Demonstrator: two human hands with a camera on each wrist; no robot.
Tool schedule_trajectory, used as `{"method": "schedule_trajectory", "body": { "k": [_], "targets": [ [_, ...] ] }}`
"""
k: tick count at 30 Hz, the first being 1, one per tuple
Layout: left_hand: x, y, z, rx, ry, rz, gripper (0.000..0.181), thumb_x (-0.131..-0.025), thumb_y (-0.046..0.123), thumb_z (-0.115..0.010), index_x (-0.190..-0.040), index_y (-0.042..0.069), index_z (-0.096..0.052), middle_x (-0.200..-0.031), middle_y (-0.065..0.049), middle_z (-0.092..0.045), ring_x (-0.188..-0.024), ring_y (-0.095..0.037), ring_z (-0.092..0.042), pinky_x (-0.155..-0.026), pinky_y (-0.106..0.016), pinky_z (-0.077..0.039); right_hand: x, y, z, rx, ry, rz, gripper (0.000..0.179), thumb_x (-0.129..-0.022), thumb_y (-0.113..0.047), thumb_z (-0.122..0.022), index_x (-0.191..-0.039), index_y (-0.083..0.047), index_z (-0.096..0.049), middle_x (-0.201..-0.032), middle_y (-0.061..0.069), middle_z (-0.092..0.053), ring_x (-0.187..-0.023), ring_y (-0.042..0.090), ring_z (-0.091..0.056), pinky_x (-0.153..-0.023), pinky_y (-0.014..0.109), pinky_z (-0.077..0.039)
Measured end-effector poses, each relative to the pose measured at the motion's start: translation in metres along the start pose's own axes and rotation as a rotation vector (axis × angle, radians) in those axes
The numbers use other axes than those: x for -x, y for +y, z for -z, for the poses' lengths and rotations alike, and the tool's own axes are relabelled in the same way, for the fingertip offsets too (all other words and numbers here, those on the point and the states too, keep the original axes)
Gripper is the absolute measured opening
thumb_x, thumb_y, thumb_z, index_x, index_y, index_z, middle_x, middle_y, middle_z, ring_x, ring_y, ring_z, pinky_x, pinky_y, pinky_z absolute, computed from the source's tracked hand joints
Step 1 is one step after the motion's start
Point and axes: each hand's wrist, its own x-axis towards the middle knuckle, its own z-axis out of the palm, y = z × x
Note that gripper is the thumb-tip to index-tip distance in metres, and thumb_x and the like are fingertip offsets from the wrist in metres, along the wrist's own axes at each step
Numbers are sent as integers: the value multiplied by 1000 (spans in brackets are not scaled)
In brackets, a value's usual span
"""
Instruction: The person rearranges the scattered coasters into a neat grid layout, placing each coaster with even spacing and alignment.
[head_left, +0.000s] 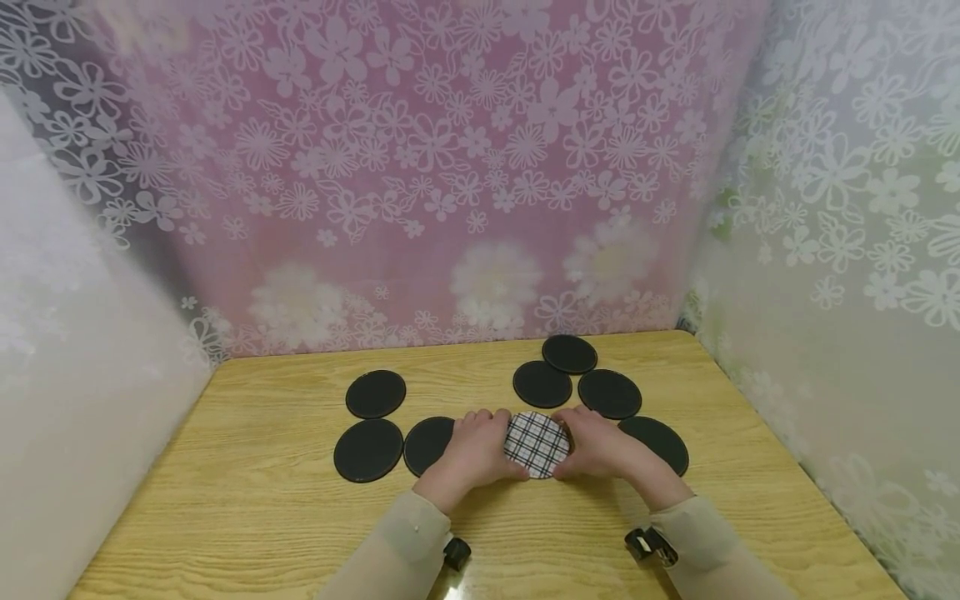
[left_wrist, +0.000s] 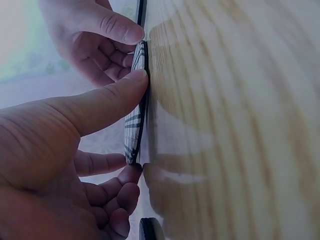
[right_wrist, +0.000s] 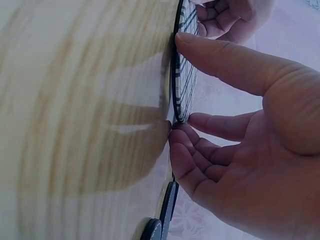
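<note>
A round coaster (head_left: 537,446) with a black-and-white plaid face up is held by its rim between my two hands, near the middle of the table. My left hand (head_left: 477,450) grips its left edge, thumb at the near side and fingers farther round. On the opposite edge my right hand (head_left: 596,446) grips it in the same way. Both wrist views show the plaid coaster (left_wrist: 134,120) edge-on, with a dark underside, very close to the table top. Whether it touches the wood I cannot tell. Beside my left hand lies a black coaster (head_left: 427,446), partly covered by it.
On the wooden table (head_left: 247,500), two more black coasters (head_left: 368,450) lie at the left. Several others (head_left: 609,393) lie behind and right of my right hand, one partly behind my right wrist (head_left: 660,442). Flowered curtains (head_left: 465,167) hang at the back and sides.
</note>
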Motion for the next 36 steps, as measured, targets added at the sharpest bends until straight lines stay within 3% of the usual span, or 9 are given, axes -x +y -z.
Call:
{"method": "schedule_trajectory", "body": {
  "k": [10,26,36],
  "targets": [
    [0,-2,-1,-11,10,6,91,-78,54,-100,-144,2,-64,-123,-14,-69,-112,-33,-63,-101,-53,-50,0,-5,-5,-6,32,31,96,-72,-26,-107,-150,3,-59,-122,16,-59,-106,27,-62,-97,52,-58],
    [1,-2,5,15,34,18,90,-81,50,-99,-147,2,-62,-127,-18,-67,-116,-36,-61,-107,-55,-49,-3,-11,-3,-65,36,-41,100,-76,-23,-105,-158,1,-52,-138,25,-54,-114,32,-63,-101,56,-57],
    [-4,-17,25,66,55,51,94,-84,46,-99,-155,1,-57,-138,-22,-64,-127,-41,-58,-112,-58,-45,-27,-24,7,-18,49,5,100,-78,-25,-104,-160,-1,-51,-139,24,-53,-114,33,-65,-101,56,-57]
  ]
}}
